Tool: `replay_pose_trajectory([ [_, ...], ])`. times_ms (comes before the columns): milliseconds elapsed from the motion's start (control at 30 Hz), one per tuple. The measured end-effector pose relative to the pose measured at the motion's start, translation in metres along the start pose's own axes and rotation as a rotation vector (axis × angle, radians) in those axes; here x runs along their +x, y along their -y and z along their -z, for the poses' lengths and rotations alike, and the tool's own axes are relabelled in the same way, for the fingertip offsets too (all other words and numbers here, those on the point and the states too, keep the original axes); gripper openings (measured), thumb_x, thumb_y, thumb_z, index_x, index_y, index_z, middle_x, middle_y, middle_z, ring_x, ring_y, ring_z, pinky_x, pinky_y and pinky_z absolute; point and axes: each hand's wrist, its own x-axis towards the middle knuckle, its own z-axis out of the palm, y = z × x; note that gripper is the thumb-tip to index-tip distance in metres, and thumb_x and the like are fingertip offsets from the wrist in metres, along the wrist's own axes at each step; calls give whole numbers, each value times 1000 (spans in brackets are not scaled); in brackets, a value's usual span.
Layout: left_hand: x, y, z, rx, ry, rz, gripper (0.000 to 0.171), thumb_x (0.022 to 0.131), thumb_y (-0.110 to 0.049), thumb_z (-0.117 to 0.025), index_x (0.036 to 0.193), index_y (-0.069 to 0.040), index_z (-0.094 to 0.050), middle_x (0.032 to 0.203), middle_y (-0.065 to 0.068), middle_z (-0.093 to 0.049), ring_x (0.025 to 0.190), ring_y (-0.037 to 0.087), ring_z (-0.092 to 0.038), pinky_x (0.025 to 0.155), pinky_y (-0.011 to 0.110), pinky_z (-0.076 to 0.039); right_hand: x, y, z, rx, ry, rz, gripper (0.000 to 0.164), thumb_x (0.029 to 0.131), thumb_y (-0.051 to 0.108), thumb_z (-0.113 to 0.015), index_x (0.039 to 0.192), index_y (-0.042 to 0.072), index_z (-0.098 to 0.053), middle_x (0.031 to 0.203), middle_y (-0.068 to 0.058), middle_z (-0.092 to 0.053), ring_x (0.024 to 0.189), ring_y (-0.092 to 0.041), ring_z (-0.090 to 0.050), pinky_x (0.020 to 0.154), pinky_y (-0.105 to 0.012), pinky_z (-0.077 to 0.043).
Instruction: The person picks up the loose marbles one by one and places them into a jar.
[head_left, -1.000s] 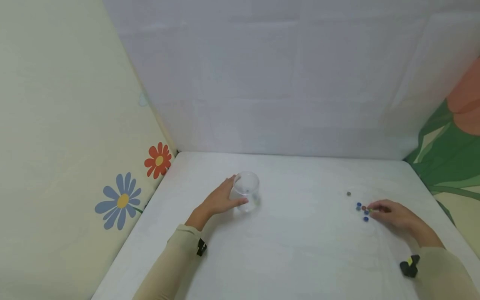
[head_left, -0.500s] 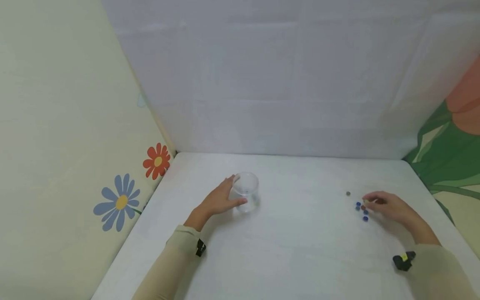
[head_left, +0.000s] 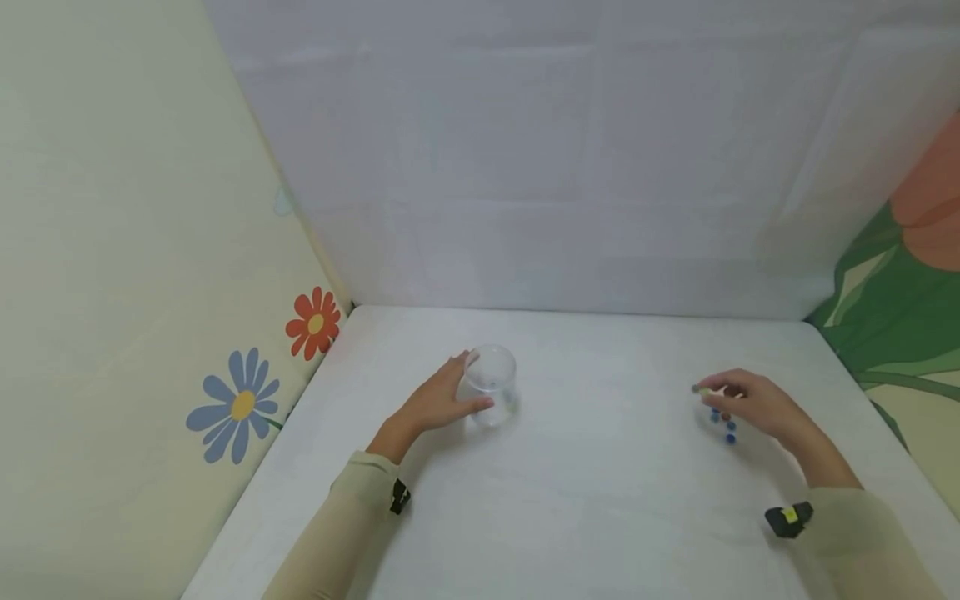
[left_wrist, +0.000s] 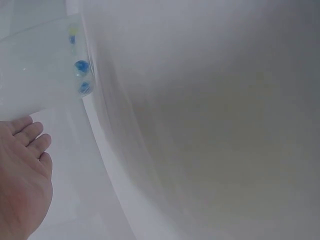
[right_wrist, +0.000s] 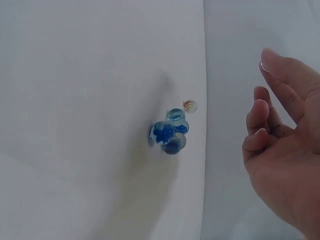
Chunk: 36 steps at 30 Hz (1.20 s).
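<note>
My left hand point(head_left: 442, 396) holds a clear jar point(head_left: 491, 373) standing upright on the table, thumb on the near side and fingers round the back. In the left wrist view, several blue and yellow marbles point(left_wrist: 82, 67) lie at the bottom of the jar. Over on the right, my right hand point(head_left: 761, 407) pinches a yellowish marble point(head_left: 705, 392) between thumb and index finger. Just beyond those fingertips rests a greyish marble point(head_left: 695, 388). Under the hand lie several blue marbles point(right_wrist: 172, 132) in a tight cluster, beside one with orange streaks point(right_wrist: 190, 106).
A white cloth covers the table point(head_left: 600, 467). Behind it rises a white cloth backdrop point(head_left: 525, 167). Flower-patterned panels flank it on the left point(head_left: 112, 292) and right point(head_left: 892, 308). Between the jar and the loose marbles lies a wide stretch of tabletop.
My right hand has lifted the yellowish marble from the cluster and moved left and away from me, up to the greyish marble. My left hand and the jar stay in place.
</note>
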Motion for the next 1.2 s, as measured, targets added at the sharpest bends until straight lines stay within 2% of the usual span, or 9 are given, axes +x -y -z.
replay_pose_trajectory([
  [167, 0, -1, 1, 1, 1, 4, 101, 88, -67, -64, 163, -16, -19, 168, 10, -20, 155, 36, -17, 122, 58, -21, 4, 11, -4, 10, -5, -7, 43, 100, 31, -66, 132, 2, -63, 121, -19, -60, 90, -24, -58, 69, -34, -50],
  [333, 0, -2, 2, -5, 2, 8, 103, 88, -68, -65, 163, -15, -19, 168, 10, -19, 155, 36, -16, 122, 58, -21, 8, 18, -7, 8, -16, 22, 42, 99, 31, -67, 130, 3, -64, 123, -19, -60, 96, -26, -55, 70, -34, -53],
  [600, -1, -4, 3, -5, 3, 9, 103, 88, -69, -64, 163, -16, -19, 168, 10, -20, 155, 36, -16, 122, 58, -21, 13, 35, -13, -7, -36, 38, 39, 98, 29, -68, 129, 6, -65, 120, -15, -63, 101, -27, -56, 72, -31, -50],
  [967, 0, -3, 1, -2, 4, 3, 104, 86, -74, -61, 163, -17, -21, 168, 10, -20, 155, 35, -16, 122, 57, -21, 21, 60, -18, 0, -32, 32, 37, 98, 27, -67, 129, 7, -66, 115, -13, -65, 102, -27, -57, 79, -36, -49],
  [1200, 0, -2, 1, -2, 14, 14, 103, 87, -72, -62, 163, -18, -20, 168, 9, -19, 155, 35, -16, 122, 58, -21, 26, 71, -23, 16, -34, 112, 33, 98, 24, -68, 126, 8, -68, 111, -11, -66, 100, -25, -59, 80, -34, -50],
])
